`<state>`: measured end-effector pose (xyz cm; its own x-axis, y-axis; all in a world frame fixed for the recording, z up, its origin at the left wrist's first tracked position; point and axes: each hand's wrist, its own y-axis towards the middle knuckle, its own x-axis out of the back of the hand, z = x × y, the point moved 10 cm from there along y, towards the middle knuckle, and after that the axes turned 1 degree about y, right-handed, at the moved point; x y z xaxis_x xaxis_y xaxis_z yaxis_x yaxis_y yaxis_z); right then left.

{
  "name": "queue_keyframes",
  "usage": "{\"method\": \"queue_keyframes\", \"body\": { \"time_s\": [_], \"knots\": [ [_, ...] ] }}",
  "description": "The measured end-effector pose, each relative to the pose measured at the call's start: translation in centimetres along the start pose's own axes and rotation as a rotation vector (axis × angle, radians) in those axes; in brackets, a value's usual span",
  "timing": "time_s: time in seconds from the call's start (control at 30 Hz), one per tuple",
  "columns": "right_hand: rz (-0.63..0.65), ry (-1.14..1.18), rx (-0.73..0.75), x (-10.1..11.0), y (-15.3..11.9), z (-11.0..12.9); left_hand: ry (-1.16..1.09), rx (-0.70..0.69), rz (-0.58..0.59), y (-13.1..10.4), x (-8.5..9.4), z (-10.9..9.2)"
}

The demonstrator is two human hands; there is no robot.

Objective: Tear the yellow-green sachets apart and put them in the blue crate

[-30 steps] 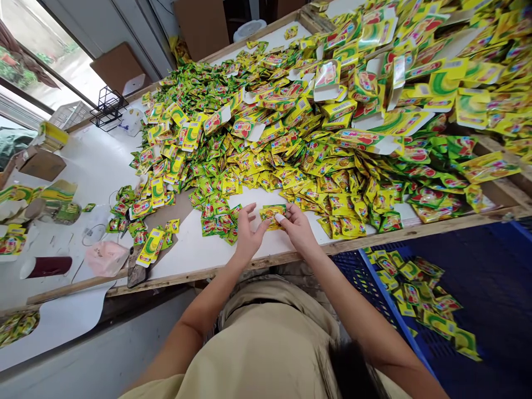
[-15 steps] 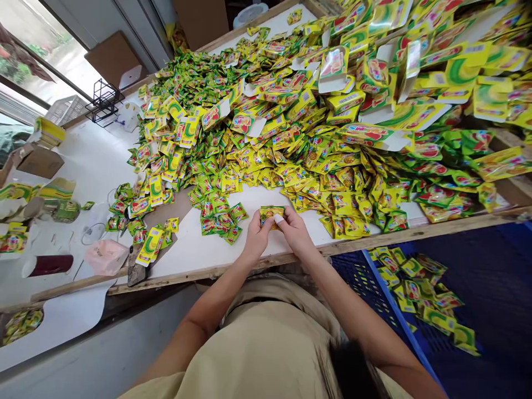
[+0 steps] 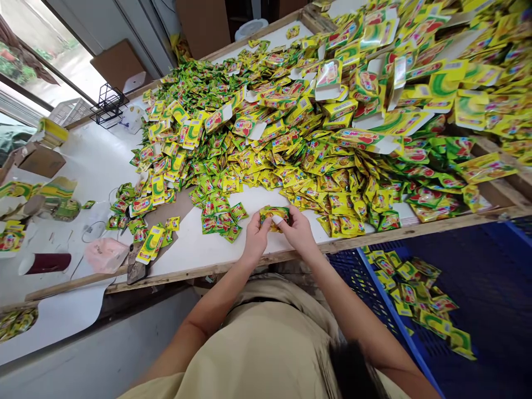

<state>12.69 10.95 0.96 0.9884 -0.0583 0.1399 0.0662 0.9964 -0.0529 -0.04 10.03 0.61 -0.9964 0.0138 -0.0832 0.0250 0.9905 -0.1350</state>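
Between my two hands, just above the white tabletop near its front edge, are small yellow-and-green sachets (image 3: 275, 213). My left hand (image 3: 256, 234) is closed on their left end, thumb on top. From the right side my right hand (image 3: 297, 228) grips them too, its thumb lying across the front. How many sachets are stacked there is hidden by the fingers. Left of my hands lies a cluster of green sachets (image 3: 220, 216). A heap of yellow sachets (image 3: 343, 202) spreads to the right and behind.
A big pile of printed cartons (image 3: 286, 100) covers the table's back and right. A phone (image 3: 136, 265) and a carton (image 3: 151, 244) lie at the front left. A maroon cup (image 3: 47, 263) rests on its side. Below the right edge, a blue crate (image 3: 477, 288) holds filled cartons.
The sachets between my hands show more of their face, and my right hand has shifted slightly right. The view has turned a little.
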Motion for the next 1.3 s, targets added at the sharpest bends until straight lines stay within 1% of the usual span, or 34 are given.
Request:
{"method": "queue_keyframes", "body": {
  "time_s": [0.07, 0.13, 0.23, 0.3, 0.4, 0.43, 0.53, 0.6, 0.67, 0.7, 0.77, 0.8, 0.83, 0.87, 0.9, 0.93, 0.97, 1.0, 1.03, 1.07, 1.1, 1.13, 1.17, 1.2, 1.23, 1.27, 1.3],
  "knots": [
    [0.014, -0.065, -0.004, -0.1, -0.1, -0.1, -0.045, 0.005, -0.037, -0.3, 0.2, 0.4],
    [0.025, -0.066, -0.017, -0.1, -0.3, -0.2, -0.107, 0.029, -0.08, -0.5, 0.3, 0.9],
    [-0.027, -0.026, -0.054, 0.5, -0.4, -0.7, -0.228, 0.061, -0.137, -0.9, 0.5, 1.3],
    [-0.075, -0.036, -0.073, 0.9, -0.4, -0.9, -0.283, 0.064, -0.14, -1.0, 0.4, 1.3],
    [-0.086, -0.1, -0.029, 0.8, -0.3, -0.2, -0.294, 0.074, -0.124, -1.0, 0.0, 1.4],
    [-0.077, -0.115, -0.006, 0.6, -0.3, 0.2, -0.296, 0.081, -0.132, -1.0, 0.1, 1.6],
    [-0.046, -0.101, 0.035, 0.1, -0.3, 0.8, -0.316, 0.095, -0.205, -1.0, 0.7, 2.1],
    [0.016, -0.034, 0.029, -0.6, -0.4, 0.5, -0.326, 0.091, -0.241, -1.1, 0.9, 2.4],
    [0.085, 0.033, -0.005, -1.5, -0.4, -0.1, -0.334, 0.079, -0.257, -1.3, 0.7, 2.5],
    [0.099, 0.051, -0.028, -1.7, -0.4, -0.5, -0.334, 0.072, -0.267, -1.4, 0.6, 2.6],
    [0.106, 0.08, -0.073, -2.1, -0.3, -1.2, -0.313, 0.076, -0.261, -1.5, 0.5, 2.4],
    [0.114, 0.101, -0.09, -2.3, -0.2, -1.4, -0.281, 0.078, -0.238, -1.4, 0.6, 2.0],
    [0.13, 0.119, -0.104, -2.4, -0.2, -1.5, -0.225, 0.068, -0.211, -1.3, 1.2, 1.4],
    [0.151, 0.129, -0.116, -2.6, -0.2, -1.5, -0.137, 0.042, -0.191, -1.2, 2.3, 0.3],
    [0.171, 0.124, -0.123, -2.6, -0.2, -1.5, -0.015, -0.015, -0.203, -1.2, 4.3, -1.1],
    [0.185, 0.104, -0.126, -2.4, -0.2, -1.5, 0.143, -0.089, -0.26, -1.3, 7.1, -2.9],
    [0.19, 0.074, -0.126, -2.0, -0.3, -1.6, 0.339, -0.146, -0.343, -1.7, 10.5, -4.7],
    [0.186, 0.044, -0.125, -1.5, -0.3, -1.6, 0.547, -0.17, -0.463, -2.3, 14.3, -6.4],
    [0.176, 0.02, -0.125, -0.8, -0.4, -1.7, 0.757, -0.137, -0.582, -3.0, 18.3, -7.6],
    [0.158, 0.003, -0.125, -0.2, -0.4, -1.9, 0.953, -0.039, -0.667, -3.6, 22.0, -8.1],
    [0.137, -0.009, -0.125, 0.4, -0.4, -2.0, 1.121, 0.098, -0.742, -4.4, 25.6, -8.3],
    [0.119, -0.014, -0.129, 0.9, -0.4, -2.1, 1.261, 0.233, -0.779, -5.2, 28.5, -8.3],
    [0.107, -0.011, -0.138, 1.1, -0.5, -2.3, 1.362, 0.352, -0.779, -5.8, 30.7, -8.0],
    [0.102, 0.0, -0.149, 1.2, -0.5, -2.4, 1.429, 0.405, -0.785, -6.3, 32.0, -8.1],
    [0.102, 0.018, -0.161, 1.1, -0.6, -2.5, 1.467, 0.406, -0.793, -6.5, 32.5, -8.3],
    [0.103, 0.041, -0.172, 0.9, -0.7, -2.5, 1.47, 0.383, -0.795, -6.5, 32.4, -8.5],
    [0.108, 0.066, -0.18, 0.6, -0.8, -2.5, 1.438, 0.332, -0.799, -6.2, 31.8, -8.7]
  ]
}}
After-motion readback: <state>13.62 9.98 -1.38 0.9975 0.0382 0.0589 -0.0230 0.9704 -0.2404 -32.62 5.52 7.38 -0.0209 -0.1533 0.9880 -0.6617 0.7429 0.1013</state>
